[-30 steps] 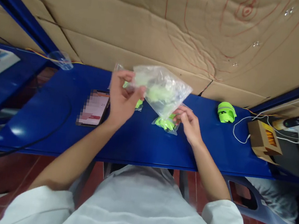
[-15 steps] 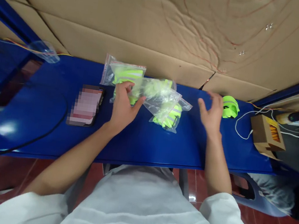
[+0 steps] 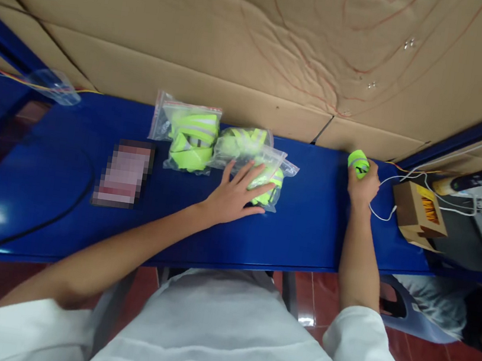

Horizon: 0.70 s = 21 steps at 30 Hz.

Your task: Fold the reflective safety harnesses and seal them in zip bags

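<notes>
My left hand [image 3: 235,194] lies flat with spread fingers on a clear plastic bag [image 3: 271,176] of neon-green reflective bands on the blue table [image 3: 305,231]. Two more filled bags sit beside it: one [image 3: 188,131] at the far left, another [image 3: 243,140] just behind my fingers. My right hand [image 3: 362,185] is closed around a loose rolled neon-green reflective band [image 3: 358,160] at the table's far right, near the cardboard wall.
A phone [image 3: 123,172] lies left of the bags, a black cable [image 3: 37,223] curving near it. A small brown box [image 3: 418,212] and a white cable [image 3: 382,212] sit at the right end. Cardboard [image 3: 260,46] backs the table. An empty clear bag [image 3: 52,85] lies far left.
My left hand let go of the lifted bag, which now lies on the table, and moved right onto another bag. My right hand moved right and closed on the loose green band.
</notes>
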Motion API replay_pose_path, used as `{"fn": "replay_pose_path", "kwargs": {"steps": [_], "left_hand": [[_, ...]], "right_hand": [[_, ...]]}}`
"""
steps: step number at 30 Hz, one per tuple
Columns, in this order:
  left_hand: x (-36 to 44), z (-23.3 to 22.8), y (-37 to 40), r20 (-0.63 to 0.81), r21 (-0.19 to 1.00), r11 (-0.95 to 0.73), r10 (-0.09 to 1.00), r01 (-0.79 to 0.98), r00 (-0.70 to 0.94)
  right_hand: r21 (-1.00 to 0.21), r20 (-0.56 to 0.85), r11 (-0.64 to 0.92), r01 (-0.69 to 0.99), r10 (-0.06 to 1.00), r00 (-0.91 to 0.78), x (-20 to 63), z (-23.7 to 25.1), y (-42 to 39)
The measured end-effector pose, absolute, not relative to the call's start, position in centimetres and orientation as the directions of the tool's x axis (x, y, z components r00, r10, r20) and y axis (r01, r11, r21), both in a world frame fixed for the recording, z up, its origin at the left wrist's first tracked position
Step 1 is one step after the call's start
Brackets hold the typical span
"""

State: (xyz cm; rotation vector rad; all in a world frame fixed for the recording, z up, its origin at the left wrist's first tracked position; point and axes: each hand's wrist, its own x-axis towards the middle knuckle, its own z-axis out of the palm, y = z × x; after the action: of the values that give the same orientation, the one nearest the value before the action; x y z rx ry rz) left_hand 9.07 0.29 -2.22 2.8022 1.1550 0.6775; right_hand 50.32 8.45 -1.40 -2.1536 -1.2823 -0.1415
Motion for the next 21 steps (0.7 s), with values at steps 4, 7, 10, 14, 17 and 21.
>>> {"fn": "replay_pose_path", "kwargs": {"steps": [4,7,10,14,17,21], "left_hand": [[13.3,-2.5,3.5,0.375,0.207,-0.708,0.695,0.675,0.614],[17.8,-2.0,5.5,0.397,0.242,-0.677,0.723,0.695,0.566],[21.3,-1.4,6.5,0.403,0.278,-0.66,0.739,0.698,0.54],[20.3,-0.5,4.9,0.515,0.211,-0.735,0.644,0.644,0.566],[15.6,-0.6,2.0,0.547,0.119,-0.82,0.525,0.56,0.652],[8.7,-1.3,-1.0,0.669,0.2,-0.788,0.544,0.583,0.506]], "right_hand": [[-0.585,0.435,-0.247,0.772,0.708,0.556,50.1,-1.1,8.4],[-0.732,0.457,-0.057,0.679,0.698,0.551,49.1,-1.4,8.6],[-0.781,0.475,0.075,0.62,0.715,0.513,47.5,-1.4,8.6],[-0.794,0.535,0.22,0.567,0.696,0.479,44.6,-0.1,7.3],[-0.833,0.525,0.309,0.459,0.701,0.482,41.1,1.7,5.7],[-0.955,0.29,0.297,0.021,0.909,0.298,34.7,3.6,3.0]]}}
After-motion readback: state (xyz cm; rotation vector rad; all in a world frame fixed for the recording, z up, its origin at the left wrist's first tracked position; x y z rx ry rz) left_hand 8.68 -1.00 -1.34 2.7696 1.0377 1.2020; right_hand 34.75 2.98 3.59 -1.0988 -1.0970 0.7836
